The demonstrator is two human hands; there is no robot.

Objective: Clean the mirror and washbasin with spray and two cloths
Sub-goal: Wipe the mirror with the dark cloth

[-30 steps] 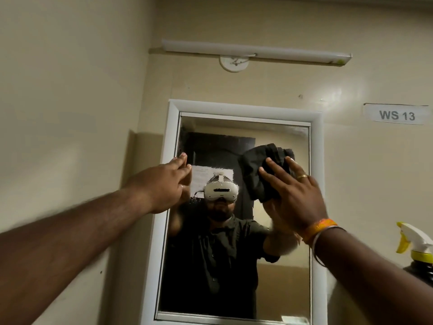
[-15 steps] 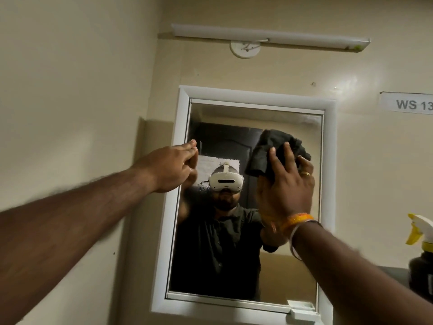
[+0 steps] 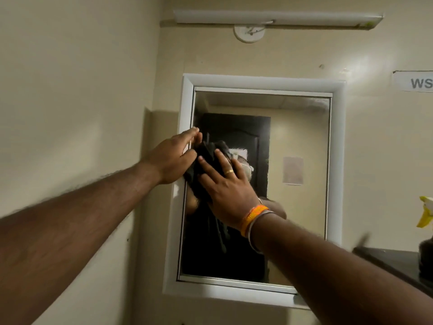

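Note:
A white-framed mirror hangs on the cream wall ahead. My right hand presses a black cloth flat against the glass near the mirror's left edge, fingers spread over it. My left hand rests on the left side of the mirror frame, fingers straight and together, holding nothing, close beside the cloth. A spray bottle with a yellow and white trigger stands at the far right edge. The washbasin and a second cloth are out of view.
A dark shelf at the right carries the spray bottle. A tube light is mounted above the mirror. A paper label is stuck on the wall at the upper right. The left wall runs close beside the mirror.
My right hand has swept the black cloth from the mirror's upper right across to its left side, next to my left hand. The view has shifted left, so the mirror appears further right.

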